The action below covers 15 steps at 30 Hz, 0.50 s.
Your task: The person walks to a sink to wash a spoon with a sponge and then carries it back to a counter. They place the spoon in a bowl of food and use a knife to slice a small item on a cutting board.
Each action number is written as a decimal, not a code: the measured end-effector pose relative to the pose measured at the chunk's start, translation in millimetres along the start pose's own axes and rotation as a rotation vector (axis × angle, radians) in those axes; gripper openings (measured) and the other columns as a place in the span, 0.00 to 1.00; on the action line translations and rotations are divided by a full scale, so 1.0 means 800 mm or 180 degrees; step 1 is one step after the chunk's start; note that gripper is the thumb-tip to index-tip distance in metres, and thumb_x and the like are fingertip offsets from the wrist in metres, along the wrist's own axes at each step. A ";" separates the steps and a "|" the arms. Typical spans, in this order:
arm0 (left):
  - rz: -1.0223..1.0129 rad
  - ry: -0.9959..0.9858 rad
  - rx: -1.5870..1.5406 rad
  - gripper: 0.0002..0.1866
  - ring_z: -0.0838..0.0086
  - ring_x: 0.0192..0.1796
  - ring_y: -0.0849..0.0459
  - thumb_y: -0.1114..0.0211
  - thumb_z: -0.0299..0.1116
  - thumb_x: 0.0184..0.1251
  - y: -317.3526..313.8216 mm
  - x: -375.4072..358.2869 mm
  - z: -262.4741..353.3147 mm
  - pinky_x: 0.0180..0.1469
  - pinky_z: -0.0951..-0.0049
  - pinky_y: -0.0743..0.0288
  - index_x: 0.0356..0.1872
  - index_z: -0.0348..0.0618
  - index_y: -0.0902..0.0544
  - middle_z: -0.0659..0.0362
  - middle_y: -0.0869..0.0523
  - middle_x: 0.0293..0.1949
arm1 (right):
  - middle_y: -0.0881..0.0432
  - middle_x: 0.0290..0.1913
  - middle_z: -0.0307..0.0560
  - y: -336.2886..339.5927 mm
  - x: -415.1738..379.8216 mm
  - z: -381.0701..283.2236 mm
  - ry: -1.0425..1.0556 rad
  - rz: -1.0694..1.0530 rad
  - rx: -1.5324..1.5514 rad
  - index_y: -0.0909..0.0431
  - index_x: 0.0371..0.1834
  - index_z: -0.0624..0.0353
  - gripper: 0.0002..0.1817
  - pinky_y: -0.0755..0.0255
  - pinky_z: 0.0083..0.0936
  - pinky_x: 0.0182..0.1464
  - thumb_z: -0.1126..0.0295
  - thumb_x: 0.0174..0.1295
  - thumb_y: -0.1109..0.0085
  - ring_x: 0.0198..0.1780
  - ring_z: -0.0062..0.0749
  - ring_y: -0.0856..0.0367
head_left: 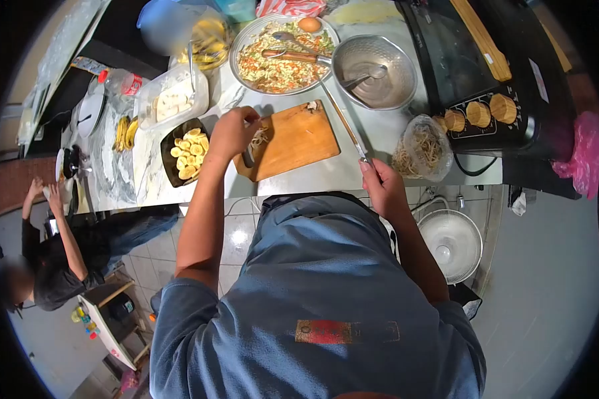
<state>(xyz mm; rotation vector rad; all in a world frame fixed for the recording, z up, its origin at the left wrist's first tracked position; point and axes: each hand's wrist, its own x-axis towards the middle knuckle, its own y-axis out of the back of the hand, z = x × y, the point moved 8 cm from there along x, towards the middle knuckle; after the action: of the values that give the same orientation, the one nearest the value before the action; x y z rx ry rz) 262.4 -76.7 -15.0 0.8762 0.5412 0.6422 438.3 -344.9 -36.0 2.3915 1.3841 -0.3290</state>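
My left hand (233,133) is over the left edge of a wooden cutting board (299,143), its fingers curled together; what they pinch is hidden. Below it a dark, blade-like piece (248,157) lies at the board's edge. Thin greyish strips (259,138) sit on the board beside my fingers. My right hand (383,187) grips the near end of a long slim metal tool (347,126), whose exact kind I cannot make out. The tool slants up past the board's right corner towards the large tray. A small pale scrap (313,106) rests at the board's far edge.
Around the board are sliced bananas in a dark dish (172,174), a plastic tub (200,101), a tray of shredded vegetables (235,61) with an egg, a metal saucepan (409,73) and a bag of strips (427,149). Right stands a knobbed stove (522,110). Another person (60,279) is left.
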 end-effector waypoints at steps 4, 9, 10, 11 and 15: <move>0.0271 -0.0128 0.0000 0.10 0.60 0.33 0.15 0.35 0.33 0.59 -0.014 -0.026 -0.011 0.39 0.64 0.23 0.38 0.38 0.17 0.52 0.14 0.35 | 0.33 0.21 0.31 -0.011 0.004 -0.008 0.0176 -0.0131 -0.0372 0.24 0.36 0.61 0.13 0.40 0.16 0.26 0.62 0.71 0.50 0.24 0.12 0.36; 0.0533 -0.0054 -0.0073 0.11 0.58 0.35 0.16 0.35 0.30 0.58 -0.012 -0.038 -0.006 0.40 0.64 0.23 0.40 0.37 0.18 0.50 0.15 0.37 | 0.33 0.20 0.32 -0.020 0.005 -0.001 0.0246 -0.0271 -0.0650 0.27 0.31 0.61 0.14 0.38 0.17 0.28 0.63 0.70 0.50 0.24 0.14 0.35; 0.0638 -0.0032 -0.0087 0.10 0.55 0.38 0.16 0.36 0.30 0.59 -0.010 -0.041 -0.009 0.42 0.61 0.24 0.39 0.37 0.18 0.48 0.15 0.37 | 0.33 0.20 0.32 -0.022 0.005 -0.002 0.0248 -0.0291 -0.0652 0.27 0.31 0.61 0.14 0.38 0.17 0.28 0.63 0.70 0.50 0.24 0.14 0.35; 0.0730 -0.0010 -0.0104 0.09 0.52 0.41 0.17 0.38 0.31 0.60 -0.010 -0.046 -0.012 0.45 0.58 0.24 0.38 0.38 0.19 0.47 0.16 0.37 | 0.32 0.20 0.32 -0.027 0.003 -0.002 0.0202 -0.0397 -0.0662 0.27 0.30 0.61 0.14 0.38 0.17 0.29 0.63 0.70 0.50 0.25 0.14 0.35; 0.0698 0.0116 0.0045 0.09 0.51 0.40 0.18 0.37 0.31 0.60 -0.017 -0.050 -0.027 0.44 0.58 0.25 0.38 0.37 0.19 0.47 0.17 0.37 | 0.32 0.20 0.33 -0.038 -0.001 0.018 0.0066 -0.0646 -0.0848 0.28 0.28 0.62 0.16 0.36 0.17 0.29 0.62 0.70 0.49 0.24 0.14 0.35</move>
<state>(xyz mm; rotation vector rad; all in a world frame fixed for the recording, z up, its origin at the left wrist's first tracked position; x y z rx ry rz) 224.7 -100.0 -31.1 0.9465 0.4866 0.8560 411.4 -337.8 -54.5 2.0518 1.5761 -0.1591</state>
